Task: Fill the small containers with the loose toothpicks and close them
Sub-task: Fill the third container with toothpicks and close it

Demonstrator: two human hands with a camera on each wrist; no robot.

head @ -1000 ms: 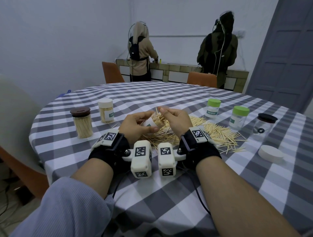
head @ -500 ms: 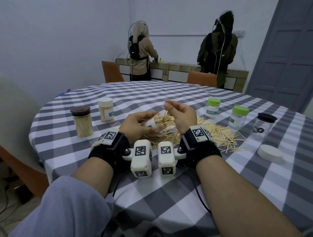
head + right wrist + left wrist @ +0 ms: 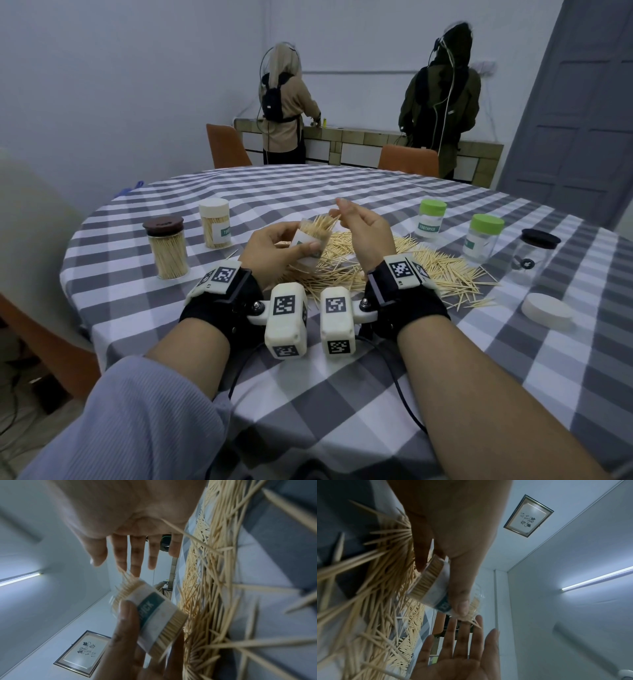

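Above the heap of loose toothpicks (image 3: pixel 404 265) on the checked table (image 3: pixel 342 394), my left hand (image 3: pixel 274 253) grips a small clear container (image 3: pixel 310 248) around its wall. Its long axis tilts, open mouth pointing up and toward my right hand (image 3: pixel 364 233), whose fingers (image 3: pixel 135 555) are spread straight, holding nothing.

My left hand (image 3: pixel 274 253) grips a small clear labelled plastic container (image 3: pixel 313 245), tilted, lidless, packed with protruding toothpicks. Loose pale wooden toothpicks (image 3: pixel 442 270) lie heaped beneath it on the cloth.
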